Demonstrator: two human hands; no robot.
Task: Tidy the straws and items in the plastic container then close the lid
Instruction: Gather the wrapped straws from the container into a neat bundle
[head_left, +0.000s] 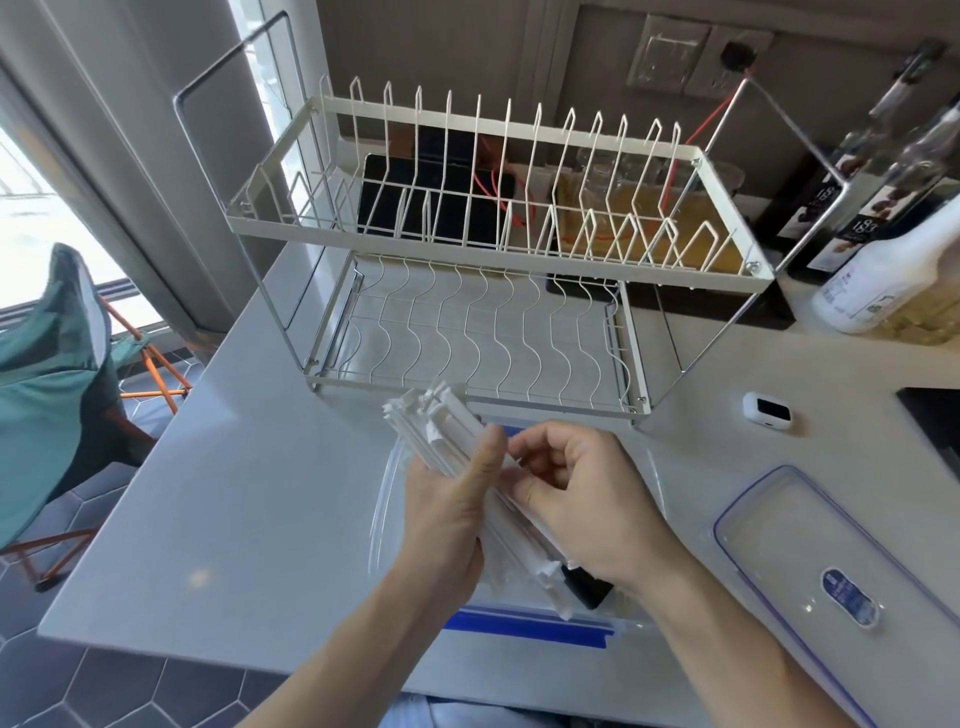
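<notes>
A bundle of white paper-wrapped straws is held tilted above the clear plastic container, its upper ends pointing up and left. My left hand grips the bundle around its middle. From the right, my right hand pinches the same straws with fingertips. The container sits on the counter below both hands and is mostly hidden by them; its blue clip shows at the near edge. A dark item lies inside under my right wrist. The container's clear lid, blue-rimmed with a label, lies flat on the counter to the right.
A white two-tier wire dish rack stands just behind the container. A small white device lies right of the rack. Bottles stand at the back right. The counter's left edge drops to a tiled floor with a teal chair.
</notes>
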